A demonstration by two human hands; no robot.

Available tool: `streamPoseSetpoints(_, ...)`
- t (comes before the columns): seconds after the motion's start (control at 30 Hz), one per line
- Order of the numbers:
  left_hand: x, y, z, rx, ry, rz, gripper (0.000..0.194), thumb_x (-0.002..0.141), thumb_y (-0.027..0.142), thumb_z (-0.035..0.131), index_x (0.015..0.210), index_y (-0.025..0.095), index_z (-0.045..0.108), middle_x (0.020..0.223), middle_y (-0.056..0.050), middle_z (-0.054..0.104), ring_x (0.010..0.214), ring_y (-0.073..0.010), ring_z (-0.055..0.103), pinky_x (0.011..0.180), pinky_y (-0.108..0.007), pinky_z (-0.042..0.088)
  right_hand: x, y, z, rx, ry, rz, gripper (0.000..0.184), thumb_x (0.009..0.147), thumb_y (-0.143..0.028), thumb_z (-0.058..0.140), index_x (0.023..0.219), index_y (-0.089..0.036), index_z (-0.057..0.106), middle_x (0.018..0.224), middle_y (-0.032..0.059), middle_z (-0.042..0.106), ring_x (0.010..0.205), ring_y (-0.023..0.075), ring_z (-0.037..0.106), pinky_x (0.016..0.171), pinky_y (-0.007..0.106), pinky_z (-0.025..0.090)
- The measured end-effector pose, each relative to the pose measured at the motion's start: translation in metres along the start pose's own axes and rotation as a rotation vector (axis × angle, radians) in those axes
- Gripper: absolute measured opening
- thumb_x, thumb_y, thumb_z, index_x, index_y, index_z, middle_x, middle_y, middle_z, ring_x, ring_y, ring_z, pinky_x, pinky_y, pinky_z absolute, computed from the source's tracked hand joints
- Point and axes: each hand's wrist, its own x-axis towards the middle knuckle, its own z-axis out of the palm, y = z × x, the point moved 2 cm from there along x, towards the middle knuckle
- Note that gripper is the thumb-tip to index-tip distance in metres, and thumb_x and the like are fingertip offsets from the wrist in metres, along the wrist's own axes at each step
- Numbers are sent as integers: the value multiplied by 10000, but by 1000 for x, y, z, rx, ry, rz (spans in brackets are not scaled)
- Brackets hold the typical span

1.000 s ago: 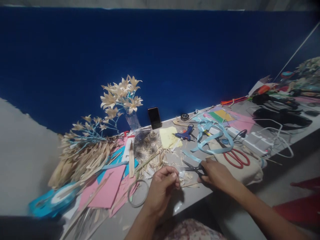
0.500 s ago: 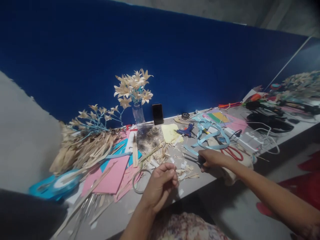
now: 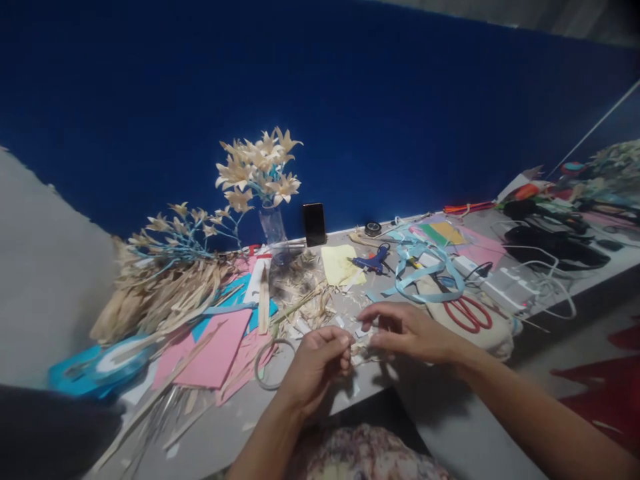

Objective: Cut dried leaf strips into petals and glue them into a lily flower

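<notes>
Scraps (image 3: 363, 353) (many) near two hands (image 3: 317, 363)

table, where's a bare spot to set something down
Mostly bare: the near stretch of table bordered by pink paper, ring and left forearm. Crowded: around the dried husks and light blue ribbon.

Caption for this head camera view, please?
Two hands work beside scattered straw scraps, with pale handmade flowers in a clear vase.

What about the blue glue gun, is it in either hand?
No, the blue glue gun lies on the table by the yellow paper, apart from the left hand and the right hand.
</notes>
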Motion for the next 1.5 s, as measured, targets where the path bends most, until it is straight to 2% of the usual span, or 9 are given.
streamPoseSetpoints(0.2,7,6,-6,214,112,44,244,742,334,810,722,125,685,558,11,581,482,-72,488,502,-193,374,22,-8,15,-9,113,-212,170,907,-251,598,835,-168,727,754,32,716,674,143,609,644,238,417)
streamPoseSetpoints(0.33,5,8,-8,135,127,94,290,747,401,802,817,143,691,653,-4,626,534,-93,535,541,-216,427,27,1,27,54,253,-161,144,883,-220,604,785,-172,698,686,2,680,619,130,574,608,231,396)
streamPoseSetpoints(0.47,7,3,-10,92,206,162,260,715,350,826,788,161,663,570,30,571,496,-83,479,508,-204,388,26,4,42,145,348,-74,158,879,-243,600,759,-172,674,642,-13,632,594,125,541,567,225,378)
streamPoseSetpoints(0.8,11,18,-17,405,304,243,206,743,296,792,660,150,673,556,6,585,532,-104,500,529,-215,390,28,-1,51,135,312,-18,147,865,-270,624,776,-175,694,675,-4,667,606,129,553,573,233,374)
streamPoseSetpoints(0.9,11,18,-19,214,249,235,220,733,357,815,813,168,734,644,-10,636,576,-116,549,564,-224,428,33,-1,52,190,335,9,192,878,-271,595,733,-175,675,650,-3,652,604,132,554,578,235,382)
streamPoseSetpoints(1.07,15,4,-22,38,206,173,535,706,407,849,1181,189,733,947,-93,717,758,-174,648,706,-292,503,43,-3,66,433,392,91,251,884,-356,584,732,-171,662,675,17,679,621,152,595,591,244,440)
streamPoseSetpoints(1.2,18,0,-26,122,292,217,442,767,485,784,1060,155,791,929,-103,721,864,-214,658,806,-320,504,48,-8,77,473,374,110,275,882,-357,579,697,-167,648,658,23,679,615,153,597,599,246,451)
streamPoseSetpoints(1.37,20,6,-24,-33,317,201,434,697,466,844,952,118,807,606,-5,590,609,-116,547,625,-227,452,52,-7,82,548,334,135,250,869,-343,595,713,-160,665,685,32,703,632,154,618,604,242,461)
streamPoseSetpoints(1.5,21,8,-25,-170,318,173,363,600,374,920,817,110,800,557,14,555,574,-100,526,599,-215,462,52,-6,83,576,297,135,242,873,-334,596,729,-155,672,688,30,704,621,147,621,594,235,457)
